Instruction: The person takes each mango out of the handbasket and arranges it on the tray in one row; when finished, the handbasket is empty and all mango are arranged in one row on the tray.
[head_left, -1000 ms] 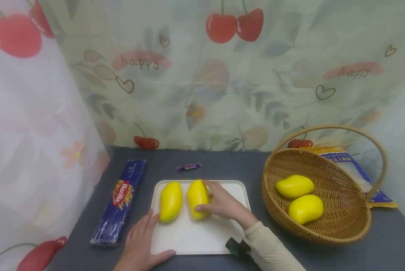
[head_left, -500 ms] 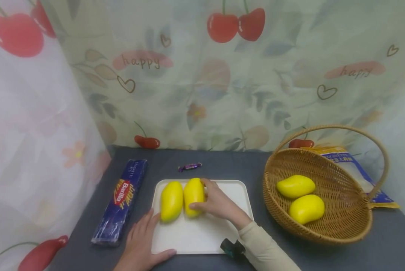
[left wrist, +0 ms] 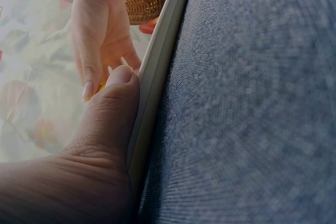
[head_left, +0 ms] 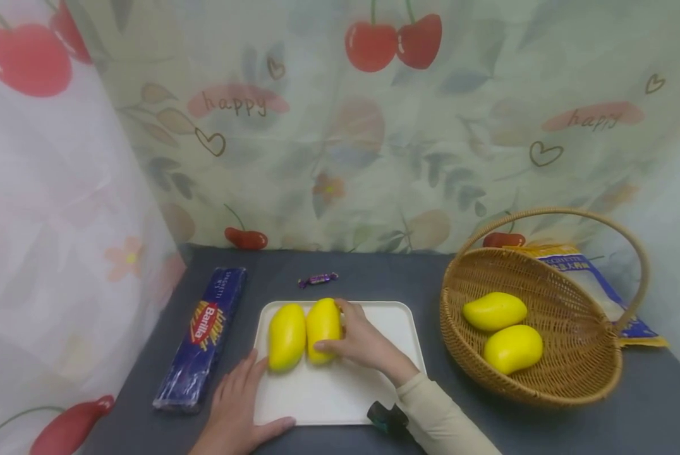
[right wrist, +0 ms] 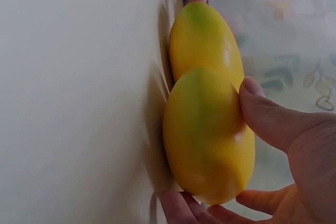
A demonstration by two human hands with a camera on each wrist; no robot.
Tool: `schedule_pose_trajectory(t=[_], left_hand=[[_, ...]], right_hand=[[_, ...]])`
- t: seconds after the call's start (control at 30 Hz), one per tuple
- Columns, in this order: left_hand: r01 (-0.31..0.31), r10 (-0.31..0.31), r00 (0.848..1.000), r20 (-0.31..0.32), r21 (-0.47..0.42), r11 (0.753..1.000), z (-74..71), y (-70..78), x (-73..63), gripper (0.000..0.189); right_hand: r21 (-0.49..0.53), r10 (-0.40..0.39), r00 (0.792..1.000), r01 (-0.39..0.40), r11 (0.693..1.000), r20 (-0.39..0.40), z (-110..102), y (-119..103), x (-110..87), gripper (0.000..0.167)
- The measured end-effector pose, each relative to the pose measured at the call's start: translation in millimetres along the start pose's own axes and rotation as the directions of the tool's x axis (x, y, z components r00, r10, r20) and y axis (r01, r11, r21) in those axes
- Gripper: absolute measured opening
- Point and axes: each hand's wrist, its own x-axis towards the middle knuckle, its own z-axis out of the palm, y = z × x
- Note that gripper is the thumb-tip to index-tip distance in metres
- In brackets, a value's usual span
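In the head view a white tray (head_left: 340, 398) lies on the dark table with two yellow mangoes side by side on it. My right hand (head_left: 368, 338) holds the right mango (head_left: 323, 332), thumb on its near side and fingers around its far right side. This mango lies right against the left mango (head_left: 286, 338). My left hand (head_left: 234, 398) rests at the tray's left edge with fingers straight, fingertips right by the left mango. Its thumb (left wrist: 118, 85) lies along the tray's front rim in the left wrist view.
A wicker basket (head_left: 579, 379) with two more mangoes (head_left: 496, 311) stands at the right, a yellow-and-blue bag (head_left: 590, 278) behind it. At the left lies a blue Barilla spaghetti pack (head_left: 200, 344). A purple-wrapped candy (head_left: 318, 280) lies beyond the tray.
My right hand has moved the right mango leftward across the tray, closing the gap to the left mango. My left hand has stayed in place.
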Motion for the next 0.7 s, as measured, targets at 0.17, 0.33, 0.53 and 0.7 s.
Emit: schedule_pose_trajectory(t=[0.17, 0.33, 0.53, 0.7], left_hand=[[-0.007, 0.007, 1.000, -0.013, 0.002, 1.000, 1.8, -0.6, 0.6, 0.110], [-0.006, 0.006, 1.000, -0.021, 0.001, 1.000, 3.9, -1.6, 1.4, 0.110], [0.005, -0.005, 1.000, -0.005, -0.005, 1.000, 2.9, -0.5, 1.1, 0.111], [0.014, -0.014, 1.000, 0.011, 0.001, 1.000, 2.2, -0.4, 1.2, 0.112]], right_hand=[[-0.001, 0.010, 1.000, -0.010, 1.000, 0.006, -0.4, -0.3, -0.3, 0.098], [-0.010, 0.011, 1.000, -0.011, 1.000, 0.009, -1.0, -0.9, -1.1, 0.098], [-0.017, 0.015, 1.000, -0.015, 1.000, 0.013, -1.3, -1.8, -1.7, 0.098], [-0.031, 0.016, 1.000, -0.015, 0.999, 0.009, -1.2, -2.0, -1.7, 0.098]])
